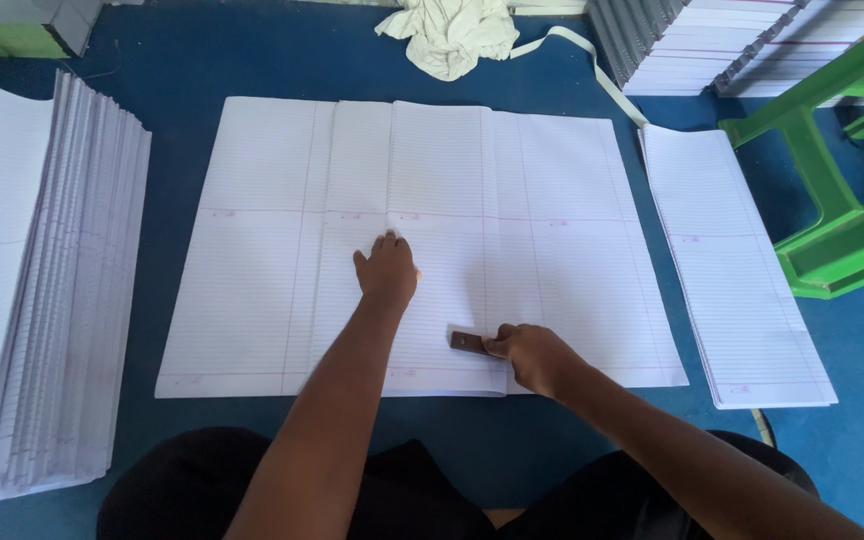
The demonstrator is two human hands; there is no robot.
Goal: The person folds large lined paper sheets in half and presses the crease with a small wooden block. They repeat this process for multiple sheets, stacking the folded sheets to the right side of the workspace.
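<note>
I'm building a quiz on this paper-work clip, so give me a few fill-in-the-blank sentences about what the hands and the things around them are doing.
1. The left hand presses flat on the large ruled ____ spread in the middle.
2. The right hand holds a small ____ block against the paper.
3. The floor under everything is ____ in colour.
4. At the right edge stands a ____ plastic stool.

Missing words: sheets; brown; blue; green
</note>
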